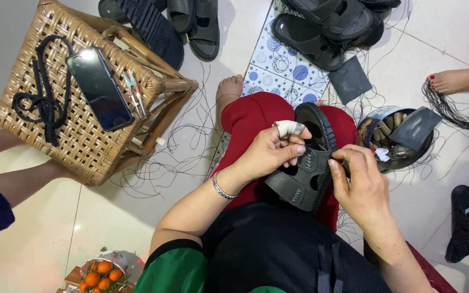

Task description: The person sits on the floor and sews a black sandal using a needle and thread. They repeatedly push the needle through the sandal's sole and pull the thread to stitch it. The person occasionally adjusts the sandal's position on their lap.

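A black sandal (306, 176) rests on my lap, over red trousers (256, 116). My left hand (272, 152) grips the sandal's strap from the left; its forefinger wears a white bandage wrap (289, 128). My right hand (356, 187) pinches the strap's right edge, fingers closed there; whether it holds a needle or thread I cannot tell. A silver bracelet (221, 190) circles my left wrist.
A wicker stool (82, 141) at the left carries a phone (99, 89), snips (135, 92) and a black cord (42, 97). Black sandals lie at the top (321, 30) and right (468, 228). A round tin (394, 135) stands at the right, with loose black threads around. Other people's limbs (23, 179) and foot (457, 80) show. A bowl of oranges (101, 274) sits below.
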